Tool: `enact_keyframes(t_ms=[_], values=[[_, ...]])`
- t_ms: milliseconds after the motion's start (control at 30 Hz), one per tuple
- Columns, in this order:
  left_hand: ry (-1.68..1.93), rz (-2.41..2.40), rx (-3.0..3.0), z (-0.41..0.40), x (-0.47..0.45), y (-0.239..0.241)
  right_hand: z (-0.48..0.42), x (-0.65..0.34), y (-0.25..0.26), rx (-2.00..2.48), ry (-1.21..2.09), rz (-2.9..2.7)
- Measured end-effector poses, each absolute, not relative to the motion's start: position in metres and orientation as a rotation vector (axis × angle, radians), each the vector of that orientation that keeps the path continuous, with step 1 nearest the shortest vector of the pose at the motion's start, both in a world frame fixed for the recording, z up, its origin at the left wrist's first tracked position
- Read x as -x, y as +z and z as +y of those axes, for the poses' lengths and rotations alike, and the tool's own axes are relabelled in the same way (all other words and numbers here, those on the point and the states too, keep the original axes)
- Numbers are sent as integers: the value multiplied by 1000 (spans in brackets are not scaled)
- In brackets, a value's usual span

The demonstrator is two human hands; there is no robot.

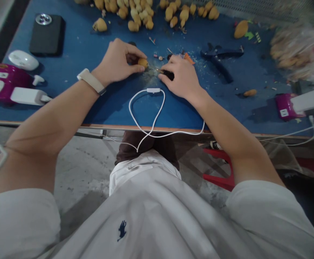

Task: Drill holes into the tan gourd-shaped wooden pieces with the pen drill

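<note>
My left hand [119, 61] pinches a small rounded yellow-brown piece [143, 64] between thumb and fingers, low over the blue table. A dark spot shows on the side facing right. My right hand [182, 77] grips a dark-handled tool [169, 74], its thin tip pointing left at that piece; whether the tip touches it I cannot tell. Pale dust lies beneath the two hands. Beyond the right hand are small bits and an orange scrap [188, 58].
Many similar yellow-brown pieces [139, 12] lie along the back. Dark blue pliers [219, 59] and a plastic bag [300, 52] sit on the right. A phone [47, 36] and a purple power socket [7, 82] are at left. A white cable [131, 108] loops over the front edge.
</note>
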State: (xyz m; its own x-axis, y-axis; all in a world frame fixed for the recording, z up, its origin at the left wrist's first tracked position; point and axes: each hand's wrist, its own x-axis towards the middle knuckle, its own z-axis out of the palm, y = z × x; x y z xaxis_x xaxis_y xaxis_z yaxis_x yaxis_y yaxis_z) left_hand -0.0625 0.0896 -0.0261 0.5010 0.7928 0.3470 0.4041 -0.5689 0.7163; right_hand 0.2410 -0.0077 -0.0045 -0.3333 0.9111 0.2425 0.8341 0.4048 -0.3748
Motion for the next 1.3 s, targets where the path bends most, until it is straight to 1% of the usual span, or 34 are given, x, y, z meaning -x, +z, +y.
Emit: enact_keyframes(t_ms=[267,600,867,1000,1100,1300], values=[[845,974,-2185,78,64,-15,-9,-242,-3,1501,273,-2254],[900,949,-2184,86,62,-19,-9,-242,-2,1493,273,-2267],[865,987,-2174,84,62,-17,-8,-241,-4,1496,280,-2247],[931,951,-2197,84,61,-20,-7,-243,-4,1482,297,-2232],[963,1025,-2260,83,61,-21,-8,-247,-2,1485,297,-2215],[919,1147,-2298,85,60,-19,-7,-253,-2,1473,325,-2234]])
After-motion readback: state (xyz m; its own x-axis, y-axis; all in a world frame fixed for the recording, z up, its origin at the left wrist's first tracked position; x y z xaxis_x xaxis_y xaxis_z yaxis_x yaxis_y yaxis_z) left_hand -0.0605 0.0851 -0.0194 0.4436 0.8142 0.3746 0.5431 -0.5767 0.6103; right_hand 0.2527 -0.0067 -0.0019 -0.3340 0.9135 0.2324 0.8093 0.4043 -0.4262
